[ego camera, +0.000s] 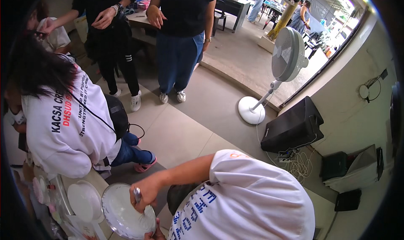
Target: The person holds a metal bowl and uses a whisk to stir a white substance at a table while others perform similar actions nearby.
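A round bowl (109,221) with a shiny rim holds a smooth white mixture (121,205) at the lower left, at the edge of a table. Over its right side, my right hand (146,191) grips a metal utensil handle (137,195); the utensil's lower end is hidden by the hand and the mixture. My left hand (155,234) is at the bowl's lower right rim, its fingers around the edge, partly cut off by the picture's bottom. My white shirt with blue print and my sleeve fill the lower right.
Round white boards or lids (83,202) lie left of the bowl. A person in a white printed shirt (69,123) is close by at the left; two people in dark tops stand beyond. A pedestal fan (285,55), a black loudspeaker (292,126) and tangled cables (298,166) are at the right.
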Demonstrator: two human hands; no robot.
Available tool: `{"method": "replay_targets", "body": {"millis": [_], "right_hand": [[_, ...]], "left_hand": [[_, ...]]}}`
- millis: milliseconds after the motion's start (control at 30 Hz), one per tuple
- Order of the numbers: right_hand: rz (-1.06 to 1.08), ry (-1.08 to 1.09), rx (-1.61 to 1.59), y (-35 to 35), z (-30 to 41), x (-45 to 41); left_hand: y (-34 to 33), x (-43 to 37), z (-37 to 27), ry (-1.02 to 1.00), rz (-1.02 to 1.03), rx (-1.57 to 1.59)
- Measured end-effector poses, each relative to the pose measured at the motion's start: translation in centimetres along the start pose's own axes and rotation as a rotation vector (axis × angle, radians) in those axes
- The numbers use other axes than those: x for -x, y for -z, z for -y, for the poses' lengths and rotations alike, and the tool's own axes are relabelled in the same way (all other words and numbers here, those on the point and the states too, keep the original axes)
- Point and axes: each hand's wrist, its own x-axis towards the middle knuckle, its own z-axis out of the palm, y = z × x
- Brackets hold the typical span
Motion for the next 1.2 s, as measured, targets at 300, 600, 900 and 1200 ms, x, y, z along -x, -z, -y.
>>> {"method": "replay_targets", "body": {"millis": [300,600,900,1200], "right_hand": [[-0.196,0.194,0.171,-1.7,-4.4,-2.0],[-0.51,0.234,0.113,-1.5,-3.6,-0.4],[-0.534,-0.013,0.154,-0.4,-1.0,5.4],[-0.278,-0.119,0.184,-4.8,1.2,11.2]], "left_hand": [[-0.5,-0.7,3.4,0.349,-0.219,0.836],[0.3,3.6,0.0,0.019,0.121,-0.682],[0.5,4.7,1.2,-0.222,0.08,-0.222],[-3.2,2.8,2.7,0.402,-0.05,0.839]]}}
